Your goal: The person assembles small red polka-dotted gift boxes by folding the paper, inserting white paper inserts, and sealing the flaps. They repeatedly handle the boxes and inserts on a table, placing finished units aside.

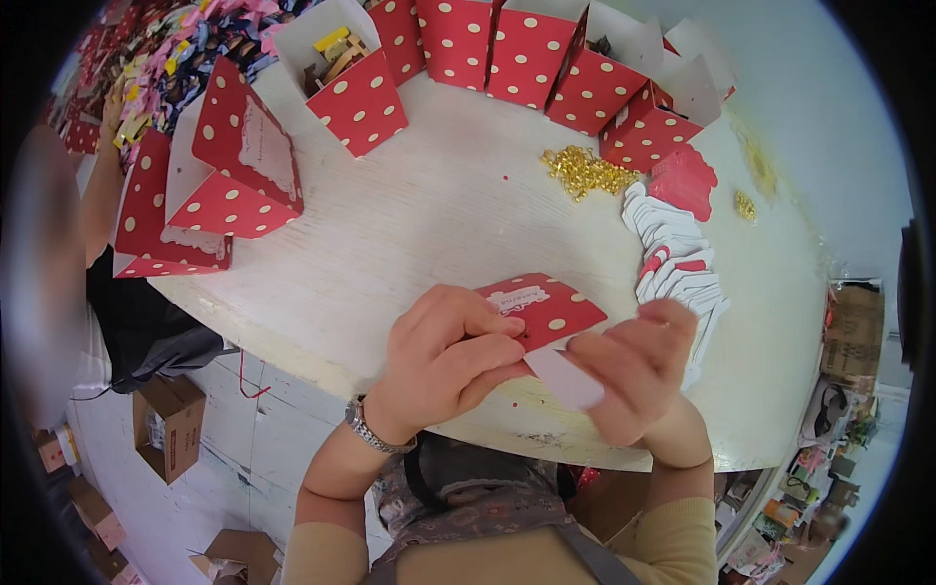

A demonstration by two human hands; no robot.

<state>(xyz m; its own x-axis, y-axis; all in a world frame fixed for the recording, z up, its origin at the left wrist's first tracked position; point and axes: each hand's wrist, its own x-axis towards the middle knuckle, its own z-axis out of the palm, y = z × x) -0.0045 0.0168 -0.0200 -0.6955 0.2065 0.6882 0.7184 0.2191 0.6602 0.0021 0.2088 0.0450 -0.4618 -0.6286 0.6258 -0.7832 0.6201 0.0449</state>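
Over the table's near edge, my left hand (439, 356) grips a red paper box (565, 320) with cream dots and a pale printed label, thumb and fingers closed on its left side. My right hand (634, 375), slightly blurred, has curled fingers at the box's right side. Between the hands a white paper piece (565, 380) sticks out; whether it is a box flap or a separate card, I cannot tell. What the right fingers pinch is hidden. Right of that hand lies a fanned row of white tags (678, 258), with red ones (682, 183) beyond.
Dotted red boxes (529, 54) stand along the table's far edge, some with wrapped sweets inside; others (239, 171) stand at left. Gold clips (585, 174) lie piled near the tags. Colourful sweets (185, 63) heap at far left, near another person's arm (100, 190). A carton (175, 429) is on the floor.
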